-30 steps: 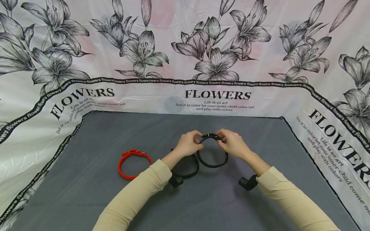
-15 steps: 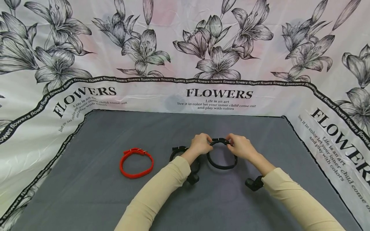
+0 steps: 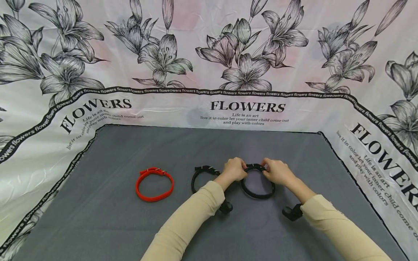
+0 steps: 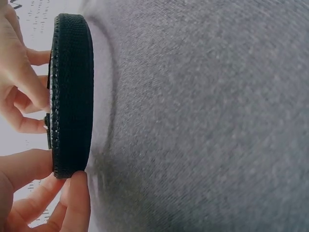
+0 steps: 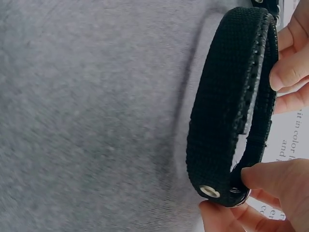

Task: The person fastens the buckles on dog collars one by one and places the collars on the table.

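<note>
Between my hands is a black buckled collar (image 3: pixel 258 196), closed into a ring and close over the grey cloth, its shadow right beside it. My left hand (image 3: pixel 234 169) pinches the far left part of its band, with thumb and fingers on either side of the strap (image 4: pixel 72 101). On the far right part, near a round metal eyelet (image 5: pixel 210 191), my right hand (image 3: pixel 278 171) pinches the band. A second black collar (image 3: pixel 195 180) lies to the left, partly hidden by the left forearm. Farther left rests a red collar (image 3: pixel 154 198) with a metal buckle.
Grey cloth (image 3: pixel 107 217) covers the table, bordered by white fabric printed with flowers and lettering (image 3: pixel 248 106). A dark wrist-worn device (image 3: pixel 292 212) juts from the right sleeve, another (image 3: pixel 226 207) from the left.
Both hands have moved right and toward me, bringing the black collar down close to the cloth. The left arm has come away from the red collar and uncovered more of the second black one.
</note>
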`<act>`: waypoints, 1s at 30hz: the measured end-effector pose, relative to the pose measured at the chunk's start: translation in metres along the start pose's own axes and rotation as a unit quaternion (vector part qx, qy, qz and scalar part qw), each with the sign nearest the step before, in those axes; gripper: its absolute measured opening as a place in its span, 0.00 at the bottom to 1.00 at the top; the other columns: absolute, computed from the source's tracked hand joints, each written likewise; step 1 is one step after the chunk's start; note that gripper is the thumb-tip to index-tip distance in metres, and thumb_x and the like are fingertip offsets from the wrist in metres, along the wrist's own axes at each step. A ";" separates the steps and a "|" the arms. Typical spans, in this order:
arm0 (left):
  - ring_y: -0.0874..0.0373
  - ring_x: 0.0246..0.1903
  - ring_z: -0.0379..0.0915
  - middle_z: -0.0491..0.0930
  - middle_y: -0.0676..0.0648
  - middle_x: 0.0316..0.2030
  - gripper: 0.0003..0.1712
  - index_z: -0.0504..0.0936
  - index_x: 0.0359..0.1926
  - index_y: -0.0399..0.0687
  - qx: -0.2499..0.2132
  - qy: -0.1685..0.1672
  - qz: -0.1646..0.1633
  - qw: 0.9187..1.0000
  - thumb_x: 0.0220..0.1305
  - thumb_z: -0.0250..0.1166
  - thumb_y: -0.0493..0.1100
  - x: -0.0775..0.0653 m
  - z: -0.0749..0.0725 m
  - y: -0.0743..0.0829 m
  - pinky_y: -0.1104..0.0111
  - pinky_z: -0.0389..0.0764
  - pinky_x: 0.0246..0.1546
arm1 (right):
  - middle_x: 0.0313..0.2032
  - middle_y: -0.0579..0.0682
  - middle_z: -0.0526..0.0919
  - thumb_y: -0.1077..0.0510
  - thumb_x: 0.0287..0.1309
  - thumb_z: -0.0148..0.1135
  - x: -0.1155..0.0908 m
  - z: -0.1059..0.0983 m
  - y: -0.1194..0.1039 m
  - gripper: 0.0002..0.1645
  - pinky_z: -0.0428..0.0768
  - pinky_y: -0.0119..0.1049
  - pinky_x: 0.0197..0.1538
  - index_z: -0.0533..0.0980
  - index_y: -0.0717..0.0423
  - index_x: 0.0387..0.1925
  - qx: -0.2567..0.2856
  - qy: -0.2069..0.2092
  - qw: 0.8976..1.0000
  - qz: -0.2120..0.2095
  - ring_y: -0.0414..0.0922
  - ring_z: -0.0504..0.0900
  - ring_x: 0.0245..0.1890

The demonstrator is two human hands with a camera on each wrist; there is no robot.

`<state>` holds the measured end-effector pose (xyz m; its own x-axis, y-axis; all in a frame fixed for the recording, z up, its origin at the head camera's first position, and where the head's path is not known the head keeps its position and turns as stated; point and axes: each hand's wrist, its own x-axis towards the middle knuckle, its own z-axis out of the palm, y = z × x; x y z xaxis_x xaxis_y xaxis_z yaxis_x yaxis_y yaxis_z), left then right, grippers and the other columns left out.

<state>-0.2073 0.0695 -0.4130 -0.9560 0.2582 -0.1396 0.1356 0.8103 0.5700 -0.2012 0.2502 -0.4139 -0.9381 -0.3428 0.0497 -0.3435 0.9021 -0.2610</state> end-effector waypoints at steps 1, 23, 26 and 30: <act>0.56 0.34 0.74 0.80 0.52 0.34 0.07 0.83 0.34 0.52 0.001 0.000 -0.001 1.000 0.51 0.69 0.42 0.000 0.001 0.001 0.66 0.74 0.37 | 0.22 0.49 0.76 0.64 0.52 0.61 -0.001 0.001 0.001 0.10 0.70 0.37 0.22 0.75 0.62 0.38 0.000 -0.002 1.000 0.001 0.41 0.72 0.19; 0.59 0.29 0.74 0.79 0.54 0.36 0.09 0.81 0.39 0.54 0.070 -0.045 0.056 0.995 0.61 0.61 0.51 -0.001 -0.018 -0.005 0.68 0.73 0.26 | 0.37 0.56 0.79 0.54 0.58 0.57 0.002 -0.012 -0.006 0.14 0.77 0.47 0.29 0.76 0.59 0.43 -0.076 -0.020 0.996 0.035 0.52 0.80 0.30; 0.60 0.27 0.73 0.79 0.54 0.34 0.08 0.80 0.37 0.54 0.082 -0.040 0.086 0.992 0.61 0.61 0.51 -0.003 -0.028 -0.011 0.68 0.73 0.25 | 0.35 0.55 0.80 0.54 0.59 0.56 0.009 -0.019 -0.009 0.14 0.77 0.45 0.29 0.76 0.59 0.43 -0.070 0.002 0.997 0.019 0.49 0.80 0.30; 0.60 0.30 0.74 0.79 0.53 0.37 0.09 0.80 0.40 0.53 0.102 -0.026 0.114 0.988 0.62 0.60 0.50 -0.007 -0.043 -0.026 0.67 0.74 0.28 | 0.34 0.52 0.80 0.54 0.60 0.56 0.017 -0.026 -0.012 0.12 0.77 0.44 0.29 0.77 0.57 0.41 -0.060 0.036 0.998 -0.009 0.47 0.80 0.30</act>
<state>-0.2151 0.0244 -0.3919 -0.8804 0.4688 -0.0709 0.4008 0.8157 0.4171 -0.2142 0.2406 -0.3853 -0.9313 -0.3429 0.1230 -0.3585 0.9226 -0.1425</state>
